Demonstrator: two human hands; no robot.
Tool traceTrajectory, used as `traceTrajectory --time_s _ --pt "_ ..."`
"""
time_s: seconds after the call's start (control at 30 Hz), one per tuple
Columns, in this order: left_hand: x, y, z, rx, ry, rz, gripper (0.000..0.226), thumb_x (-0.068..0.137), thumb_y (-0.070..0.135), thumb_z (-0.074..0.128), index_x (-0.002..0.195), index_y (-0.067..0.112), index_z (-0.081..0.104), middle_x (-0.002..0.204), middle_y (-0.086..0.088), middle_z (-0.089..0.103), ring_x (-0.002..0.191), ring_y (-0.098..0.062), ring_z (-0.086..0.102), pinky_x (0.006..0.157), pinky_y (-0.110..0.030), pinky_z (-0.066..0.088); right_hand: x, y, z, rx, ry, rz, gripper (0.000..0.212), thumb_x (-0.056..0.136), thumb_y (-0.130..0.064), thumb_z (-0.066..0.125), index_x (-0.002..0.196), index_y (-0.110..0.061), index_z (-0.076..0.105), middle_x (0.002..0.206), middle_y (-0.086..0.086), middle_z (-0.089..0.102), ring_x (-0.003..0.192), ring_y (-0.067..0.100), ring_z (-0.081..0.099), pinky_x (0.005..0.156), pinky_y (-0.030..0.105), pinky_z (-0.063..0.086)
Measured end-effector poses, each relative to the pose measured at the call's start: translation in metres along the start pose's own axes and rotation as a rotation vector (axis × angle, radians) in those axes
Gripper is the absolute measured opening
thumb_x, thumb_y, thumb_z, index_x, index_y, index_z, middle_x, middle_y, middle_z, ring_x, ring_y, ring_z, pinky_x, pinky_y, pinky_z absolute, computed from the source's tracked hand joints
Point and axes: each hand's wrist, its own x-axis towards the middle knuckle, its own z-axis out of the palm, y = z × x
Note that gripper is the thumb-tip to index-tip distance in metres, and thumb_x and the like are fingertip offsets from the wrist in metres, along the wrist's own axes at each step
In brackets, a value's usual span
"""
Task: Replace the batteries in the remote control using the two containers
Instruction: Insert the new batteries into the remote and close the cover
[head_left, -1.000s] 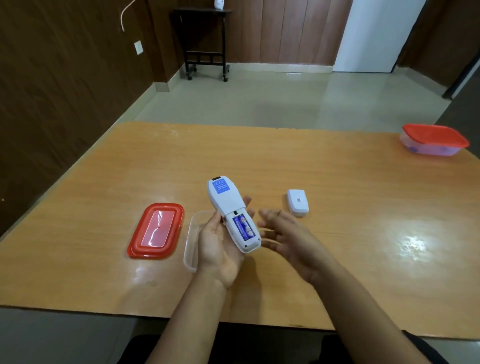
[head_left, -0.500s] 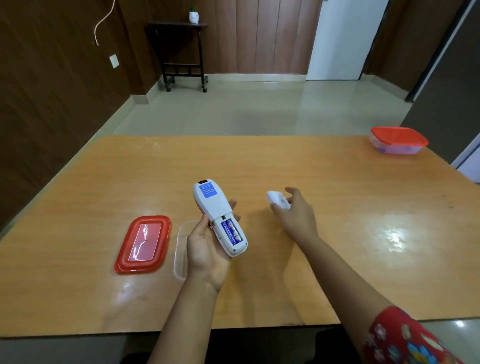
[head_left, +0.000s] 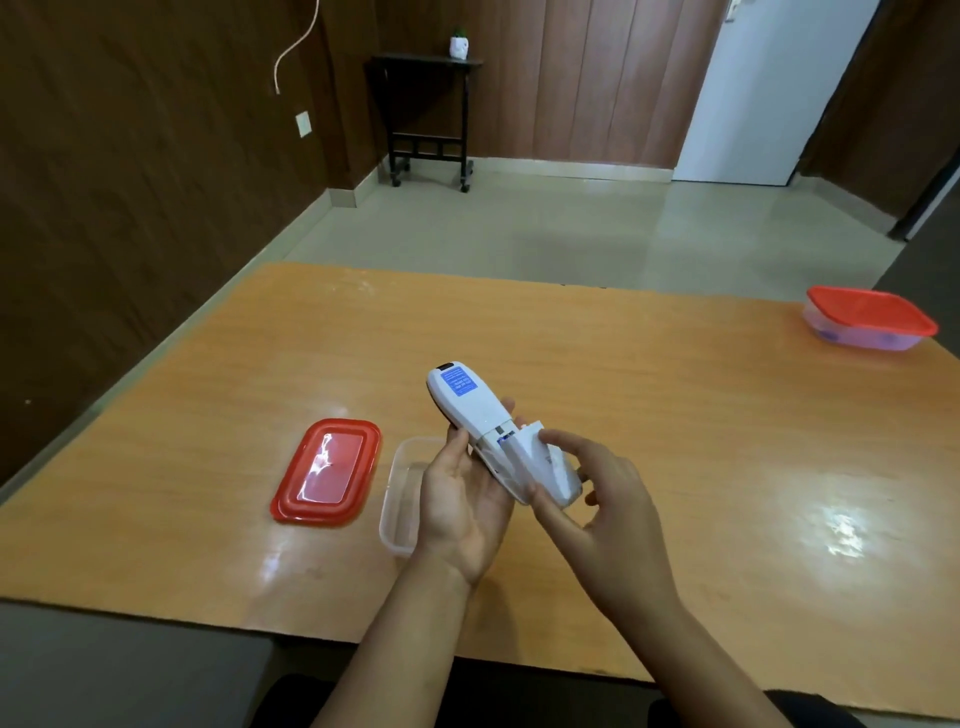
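My left hand (head_left: 462, 499) holds the white remote control (head_left: 470, 405) back side up, above the table, its blue label pointing away from me. My right hand (head_left: 602, 509) pinches the white battery cover (head_left: 545, 467) and holds it against the remote's lower end, over the battery bay. Only a sliver of a blue battery shows at the cover's upper edge. Under my left hand sits an open clear container (head_left: 402, 488), its inside mostly hidden. Its red lid (head_left: 327, 470) lies flat to the left. A second container with a red lid on (head_left: 870, 319) stands at the far right edge.
The orange wooden table (head_left: 675, 415) has glossy glare patches at the right. Its near edge runs just below my forearms. Beyond the table are a tiled floor, a dark side table with a small pot, and a white door.
My right hand picked the battery cover up from the table and brought it back to the remote, where it now covers the battery bay. The camera view tilted upward.
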Motion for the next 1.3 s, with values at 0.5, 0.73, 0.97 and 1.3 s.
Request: traceTrajectory --time_s 0.5,0.73,0.97,1.3 --pt "-0.005 -0.002 0.003 0.070 -0.044 0.012 0.044 0.100 0.031 0.033 0.141 0.021 0.044 0.134 -0.004 0.060 0.129 -0.020 0.051 0.103 -0.040 0.044 0.002 0.009 0.016 -0.085 -0.028 -0.052 0.040 0.081 -0.039 0.062 0.121 -0.037 0.059 0.120 -0.020 0.060 0.102 0.007 0.057 0.075 0.027 0.050" --pt "-0.009 -0.001 0.005 0.085 -0.081 0.051 0.051 0.092 0.011 0.045 0.141 0.025 0.040 0.137 -0.002 0.058 0.126 -0.018 0.054 0.078 -0.038 0.058 0.003 0.004 0.019 0.175 -0.180 0.115 0.042 0.088 -0.033 0.062 0.123 -0.053 0.050 0.120 -0.015 0.050 0.104 0.001 0.050 0.077 0.017 0.043" --pt "-0.007 0.001 0.003 0.342 -0.039 0.162 0.048 0.091 -0.004 0.046 0.133 0.019 0.046 0.121 -0.003 0.066 0.122 -0.015 0.057 0.099 -0.036 0.045 0.010 0.003 0.004 1.104 -0.277 0.766 0.029 0.076 -0.009 0.069 0.103 0.001 0.064 0.090 0.013 0.071 0.074 0.016 0.070 0.068 0.018 0.056" --pt "-0.010 -0.003 0.002 0.583 -0.016 0.323 0.037 0.089 0.002 0.055 0.123 0.017 0.054 0.122 -0.002 0.068 0.111 -0.013 0.061 0.087 -0.024 0.048 0.010 0.004 0.004 1.132 -0.168 0.777 0.044 0.062 -0.009 0.073 0.103 0.003 0.062 0.081 0.011 0.075 0.067 0.018 0.071 0.063 0.018 0.057"
